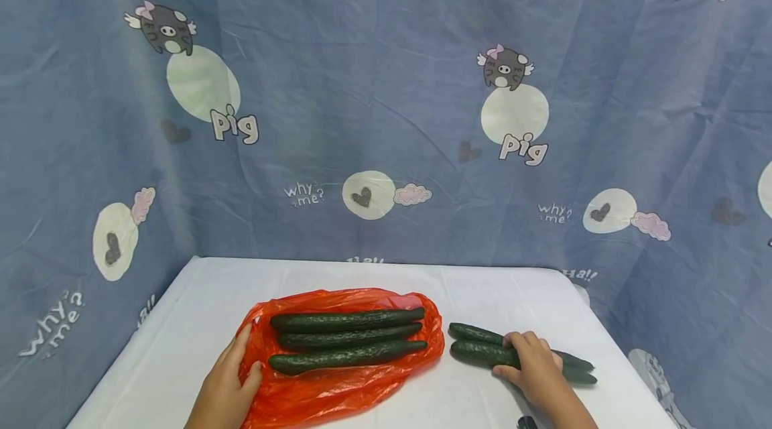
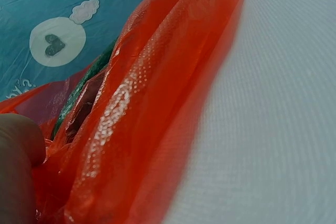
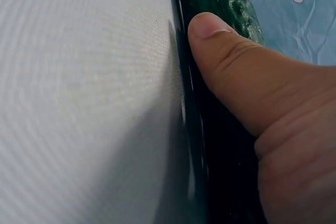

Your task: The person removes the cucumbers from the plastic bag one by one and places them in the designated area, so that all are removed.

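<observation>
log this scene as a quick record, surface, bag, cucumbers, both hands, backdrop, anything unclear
surface: white-covered table
bag: red plastic bag, spread flat-ish on the table
on the bag: three cucumbers, lying side by side
off the bag: two cucumbers, side by side to its right
left hand: left hand touches the bag's left edge, thumb and forefinger apart
right hand: right hand grips the two cucumbers off the bag
backdrop: blue cloth printed with cartoon pigs
unclear: dark object at the bottom edge, mostly cut off
</observation>
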A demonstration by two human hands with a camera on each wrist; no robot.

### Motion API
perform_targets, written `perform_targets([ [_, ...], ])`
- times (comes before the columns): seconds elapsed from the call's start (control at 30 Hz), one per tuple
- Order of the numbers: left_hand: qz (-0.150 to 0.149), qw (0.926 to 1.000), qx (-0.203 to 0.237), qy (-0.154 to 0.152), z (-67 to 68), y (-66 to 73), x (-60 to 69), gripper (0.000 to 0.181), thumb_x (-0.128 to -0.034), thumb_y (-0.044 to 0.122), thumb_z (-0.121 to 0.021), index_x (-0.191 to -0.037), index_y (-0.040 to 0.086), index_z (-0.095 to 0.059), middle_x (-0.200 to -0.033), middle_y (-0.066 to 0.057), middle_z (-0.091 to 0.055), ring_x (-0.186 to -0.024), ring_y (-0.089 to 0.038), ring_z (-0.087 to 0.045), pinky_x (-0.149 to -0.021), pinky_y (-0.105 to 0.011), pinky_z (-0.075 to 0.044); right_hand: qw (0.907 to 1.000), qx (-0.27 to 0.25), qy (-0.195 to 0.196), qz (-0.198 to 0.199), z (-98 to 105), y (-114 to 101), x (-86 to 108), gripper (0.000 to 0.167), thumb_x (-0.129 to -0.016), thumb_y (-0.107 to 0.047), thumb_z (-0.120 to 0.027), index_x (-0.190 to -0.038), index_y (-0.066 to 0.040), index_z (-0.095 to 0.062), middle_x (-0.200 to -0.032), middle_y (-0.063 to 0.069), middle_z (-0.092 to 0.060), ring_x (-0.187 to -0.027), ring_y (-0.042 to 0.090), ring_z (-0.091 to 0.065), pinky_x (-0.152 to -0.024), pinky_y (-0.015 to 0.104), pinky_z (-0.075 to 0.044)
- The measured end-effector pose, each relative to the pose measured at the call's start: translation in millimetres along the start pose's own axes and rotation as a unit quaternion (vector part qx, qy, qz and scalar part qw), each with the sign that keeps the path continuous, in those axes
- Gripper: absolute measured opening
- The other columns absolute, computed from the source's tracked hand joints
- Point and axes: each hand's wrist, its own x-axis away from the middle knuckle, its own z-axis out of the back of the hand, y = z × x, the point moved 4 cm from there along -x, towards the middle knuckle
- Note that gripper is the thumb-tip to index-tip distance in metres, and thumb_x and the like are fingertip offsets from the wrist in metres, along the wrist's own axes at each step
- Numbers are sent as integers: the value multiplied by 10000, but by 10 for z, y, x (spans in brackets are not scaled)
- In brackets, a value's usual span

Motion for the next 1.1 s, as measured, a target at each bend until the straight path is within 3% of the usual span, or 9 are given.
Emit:
perform_targets([
  [0.27, -46, 10000, -47, 4, -6, -33, 5, 827, -987, 169, -653, -1660, 14, -198, -1617, -309, -365, -1388, -503, -490, -1075, -681, -417, 9998, -205, -31, 12, -59, 52, -3, 595, -734, -585, -861, -1161, -231, -646, -1178, 19, -600, -1096, 252, -523, -797, 467, -388],
  [0.57, 274, 9995, -60, -152, 28, -98, 6, 836, -985, 178, -649, -1659, 8, -185, -1624, -322, -343, -1405, -510, -467, -1094, -696, -408, 9991, 21, 172, 380, -67, -52, 12, 551, -736, -587, -861, -1140, -253, -689, -1130, -33, -621, -1091, 238, -556, -842, 524, -422],
  [0.83, 226, 9996, 5, -174, 0, -76, -14, 830, -992, 186, -645, -1666, 36, -184, -1628, -313, -344, -1423, -506, -446, -1116, -714, -397, 9990, 145, 118, 395, -11, -132, 28, 555, -732, -583, -864, -1167, -274, -712, -1165, -44, -648, -1076, 212, -559, -833, 514, -443],
  [1.1, 157, 9997, 150, -78, -12, -31, -14, 825, -985, 161, -650, -1663, 31, -199, -1628, -276, -362, -1385, -481, -500, -1052, -634, -451, 9982, 110, 181, 554, 59, -225, 59, 560, -751, -590, -855, -1186, -268, -713, -1181, -59, -648, -1131, 236, -582, -877, 556, -455],
])
